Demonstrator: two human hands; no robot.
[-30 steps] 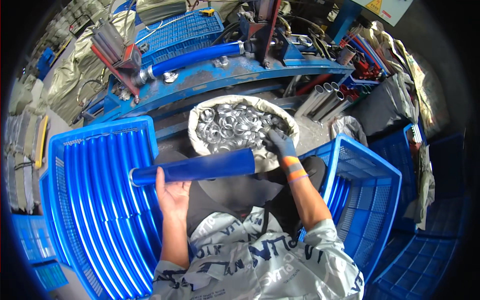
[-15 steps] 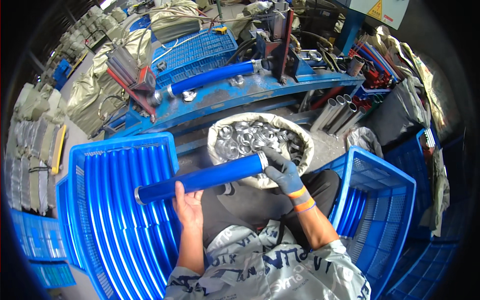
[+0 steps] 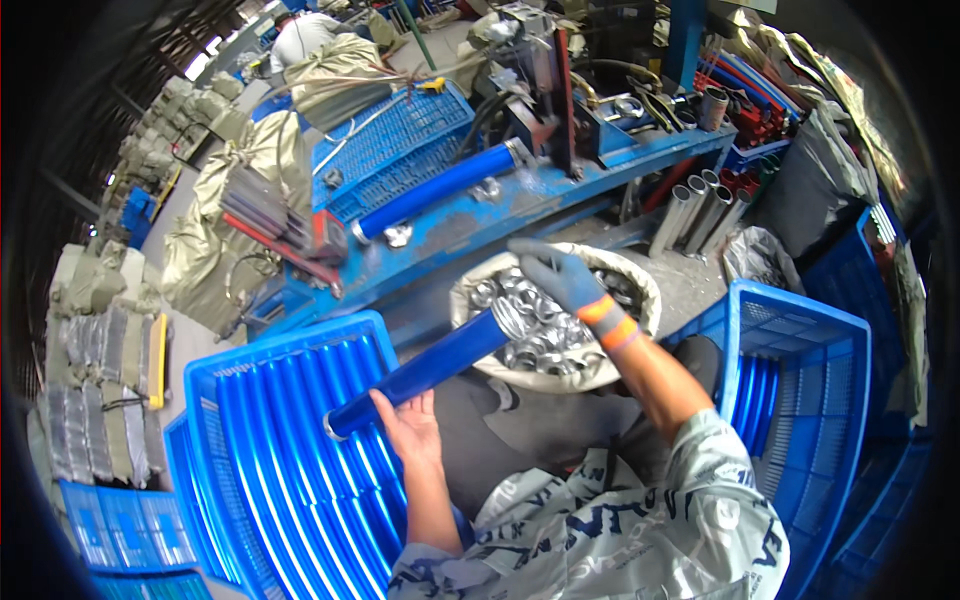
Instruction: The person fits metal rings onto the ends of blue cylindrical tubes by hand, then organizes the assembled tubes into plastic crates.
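The bare left hand point(image 3: 408, 428) covers the underside of the glossy blue metal tube point(image 3: 420, 372), so its grip there cannot be judged. The grey-gloved right hand point(image 3: 560, 280) hides part of the white sack of small silvery metal rings point(image 3: 540, 345); whether its fingers pinch a ring is too small to tell. The blue plastic crate at the right point(image 3: 800, 400) fades into the dark fisheye rim.

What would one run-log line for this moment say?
left hand: holds blue tube | right hand: gloved, over sack of metal rings
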